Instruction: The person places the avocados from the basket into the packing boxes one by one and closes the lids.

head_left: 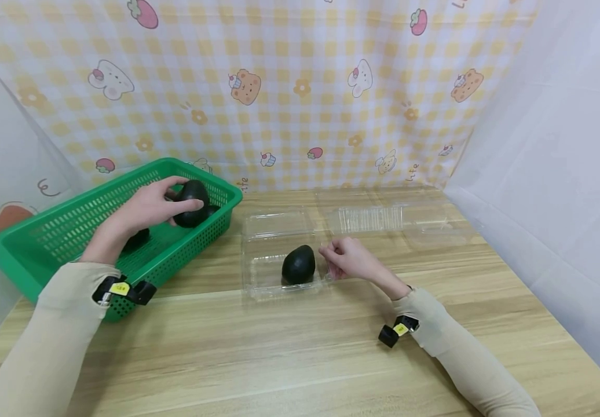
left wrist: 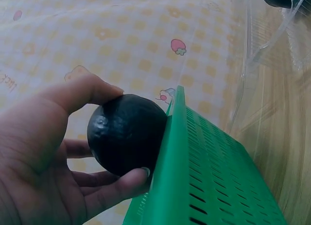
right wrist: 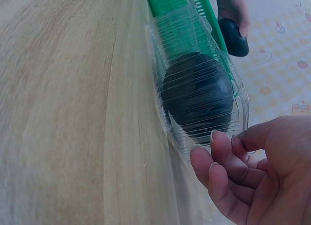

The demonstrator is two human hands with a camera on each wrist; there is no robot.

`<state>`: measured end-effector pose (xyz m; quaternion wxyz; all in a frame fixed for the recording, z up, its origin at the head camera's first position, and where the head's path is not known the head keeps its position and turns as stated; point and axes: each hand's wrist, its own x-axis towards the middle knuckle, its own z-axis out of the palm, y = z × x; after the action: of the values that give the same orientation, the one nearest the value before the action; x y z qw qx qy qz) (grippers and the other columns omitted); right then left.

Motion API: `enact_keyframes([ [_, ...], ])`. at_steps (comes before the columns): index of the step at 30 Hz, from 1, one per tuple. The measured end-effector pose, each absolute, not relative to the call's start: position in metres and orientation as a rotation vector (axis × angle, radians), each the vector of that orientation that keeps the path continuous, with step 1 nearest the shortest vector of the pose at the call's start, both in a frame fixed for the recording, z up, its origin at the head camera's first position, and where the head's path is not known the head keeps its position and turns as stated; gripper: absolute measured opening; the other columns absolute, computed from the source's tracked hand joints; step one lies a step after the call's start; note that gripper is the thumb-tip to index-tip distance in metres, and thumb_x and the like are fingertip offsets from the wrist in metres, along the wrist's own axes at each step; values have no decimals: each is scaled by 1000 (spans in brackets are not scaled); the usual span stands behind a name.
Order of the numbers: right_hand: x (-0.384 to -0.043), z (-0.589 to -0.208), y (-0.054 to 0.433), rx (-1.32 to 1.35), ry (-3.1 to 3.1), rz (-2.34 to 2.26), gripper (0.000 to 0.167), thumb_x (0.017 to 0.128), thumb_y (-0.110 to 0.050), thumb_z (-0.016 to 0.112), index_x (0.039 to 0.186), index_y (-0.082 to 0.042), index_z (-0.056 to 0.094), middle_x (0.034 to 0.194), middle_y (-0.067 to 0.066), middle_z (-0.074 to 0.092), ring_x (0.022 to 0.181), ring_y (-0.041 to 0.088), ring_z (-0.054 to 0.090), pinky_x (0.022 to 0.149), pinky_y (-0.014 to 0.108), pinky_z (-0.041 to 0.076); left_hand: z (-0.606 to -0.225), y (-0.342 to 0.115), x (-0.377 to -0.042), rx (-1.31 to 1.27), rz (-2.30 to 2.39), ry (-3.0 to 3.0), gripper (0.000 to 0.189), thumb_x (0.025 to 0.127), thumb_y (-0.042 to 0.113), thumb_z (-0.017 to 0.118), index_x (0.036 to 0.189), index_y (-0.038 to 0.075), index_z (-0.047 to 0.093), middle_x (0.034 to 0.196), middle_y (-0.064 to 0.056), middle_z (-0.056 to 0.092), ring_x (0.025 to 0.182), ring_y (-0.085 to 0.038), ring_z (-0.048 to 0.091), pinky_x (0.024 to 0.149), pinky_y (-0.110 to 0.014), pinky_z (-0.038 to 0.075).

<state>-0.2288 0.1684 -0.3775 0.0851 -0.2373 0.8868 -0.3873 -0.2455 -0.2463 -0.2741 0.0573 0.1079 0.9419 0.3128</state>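
Note:
My left hand (head_left: 150, 202) grips a dark avocado (head_left: 191, 204) at the right end of a green basket (head_left: 175, 255), level with its rim. In the left wrist view, thumb and fingers wrap around that avocado (left wrist: 127, 133) beside the basket wall (left wrist: 167, 176). Another avocado (head_left: 299, 265) lies in the right part of an open clear plastic container (head_left: 263, 272). At this container's right edge, my right hand (head_left: 349, 259) pinches the rim between thumb and curled fingers. The right wrist view shows the ribbed container wall (right wrist: 180, 35) in front of the avocado (right wrist: 197, 96).
Inside the basket, more dark avocados (head_left: 137, 238) are partly hidden by the left arm. More clear plastic containers (head_left: 370, 219) stand at the back right of the wooden table (head_left: 289, 359). A checked cloth (head_left: 300, 116) hangs behind.

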Motion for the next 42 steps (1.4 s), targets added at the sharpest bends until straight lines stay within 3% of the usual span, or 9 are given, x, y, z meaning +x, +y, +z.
enact_keyframes([
  [19, -228, -375, 168, -704, 2630, -1157, 36, 106, -22, 54, 74, -7, 59, 55, -2, 61, 46, 12, 59, 48, 30, 53, -271, -231, -237, 394, 1039, 2884, 85, 95, 50, 67, 157, 6, 29, 129, -30, 50, 74, -23, 68, 73, -40, 55],
  [32, -228, -376, 169, -696, 2633, -1153, 37, 106, -23, 54, 74, -7, 59, 54, -2, 61, 46, 13, 59, 48, 30, 53, -272, -227, -234, 391, 1059, 2893, 85, 94, 47, 68, 157, 5, 29, 134, -32, 48, 98, -39, 66, 75, -45, 59],
  [42, -229, -377, 169, -701, 2633, -1143, 36, 107, -22, 53, 74, -7, 59, 55, -2, 61, 46, 12, 59, 48, 29, 53, -269, -220, -226, 400, 1010, 2914, 88, 94, 51, 66, 158, 6, 27, 137, -32, 48, 91, -35, 69, 80, -52, 55],
])
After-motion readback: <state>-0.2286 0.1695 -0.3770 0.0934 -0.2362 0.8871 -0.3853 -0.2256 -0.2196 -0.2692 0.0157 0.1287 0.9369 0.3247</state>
